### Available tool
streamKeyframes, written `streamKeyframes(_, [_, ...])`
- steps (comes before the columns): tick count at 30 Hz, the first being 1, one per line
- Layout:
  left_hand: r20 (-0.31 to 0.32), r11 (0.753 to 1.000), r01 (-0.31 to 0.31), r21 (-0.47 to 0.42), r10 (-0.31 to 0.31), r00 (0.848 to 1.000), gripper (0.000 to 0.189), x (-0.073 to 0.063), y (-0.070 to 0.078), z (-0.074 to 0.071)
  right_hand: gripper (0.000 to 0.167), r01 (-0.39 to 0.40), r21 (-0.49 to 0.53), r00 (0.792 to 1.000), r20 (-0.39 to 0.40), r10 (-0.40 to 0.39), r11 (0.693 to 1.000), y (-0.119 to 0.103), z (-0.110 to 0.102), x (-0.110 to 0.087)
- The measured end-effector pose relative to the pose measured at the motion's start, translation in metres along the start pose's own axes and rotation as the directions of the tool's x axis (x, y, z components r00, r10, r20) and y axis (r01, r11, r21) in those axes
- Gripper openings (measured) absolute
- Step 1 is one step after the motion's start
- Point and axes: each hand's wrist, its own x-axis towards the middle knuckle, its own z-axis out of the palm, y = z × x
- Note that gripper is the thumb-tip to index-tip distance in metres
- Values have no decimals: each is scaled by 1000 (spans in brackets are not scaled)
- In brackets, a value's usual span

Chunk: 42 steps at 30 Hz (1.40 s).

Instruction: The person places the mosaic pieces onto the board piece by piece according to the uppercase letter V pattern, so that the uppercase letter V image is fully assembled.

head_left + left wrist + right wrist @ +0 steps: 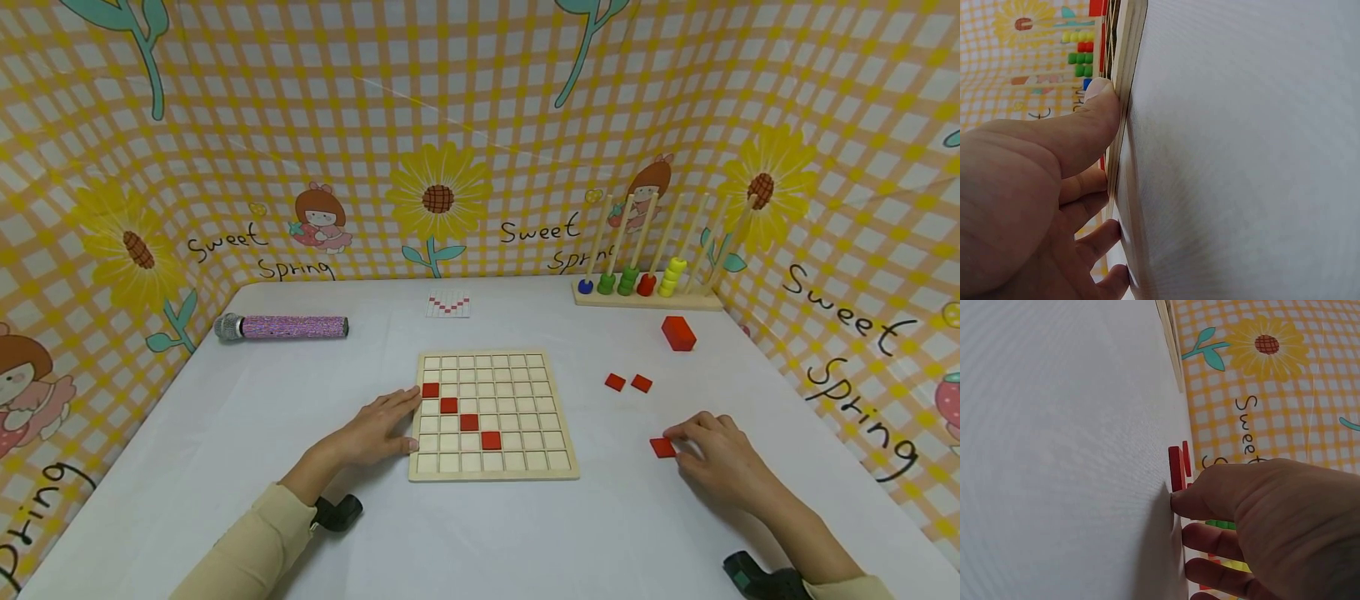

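A wooden grid board lies flat in the middle of the white table. Several red square tiles run in a diagonal across its cells, from upper left downward. My left hand rests at the board's left edge, thumb and fingertips against the wooden rim and the fingers extended. To the right of the board, my right hand pinches a loose red tile by its right end, between thumb and index finger; the tile lies low at the table surface, also in the right wrist view.
Two more red tiles and a red block lie at the right. Behind them stands a wooden peg rack with coloured beads. A small pattern card lies beyond the board; a glittery microphone lies back left.
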Motion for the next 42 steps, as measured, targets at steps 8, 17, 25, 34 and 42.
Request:
streamKeyframes(8, [-2,1000,-6,8,6,1000,73,0,0,0,18,5,2,1000,-12,-5,1000,1,0,0])
streamKeyframes(17, [0,1000,-7,13,7,1000,73,1,0,-1,18,-15,15,1000,20,15,1000,1,0,0])
streamKeyframes(25, [-1,1000,-5,5,5,1000,73,0,0,0,22,-5,20,1000,22,5,1000,2,1,1])
streamKeyframes(34, [-3,1000,-13,8,13,1000,73,0,-1,1,17,-10,24,1000,14,10,1000,2,1,1])
streamKeyframes(42, [-5,1000,-18,10,18,1000,73,0,-1,0,17,29,30,1000,-8,-29,999,0,0,1])
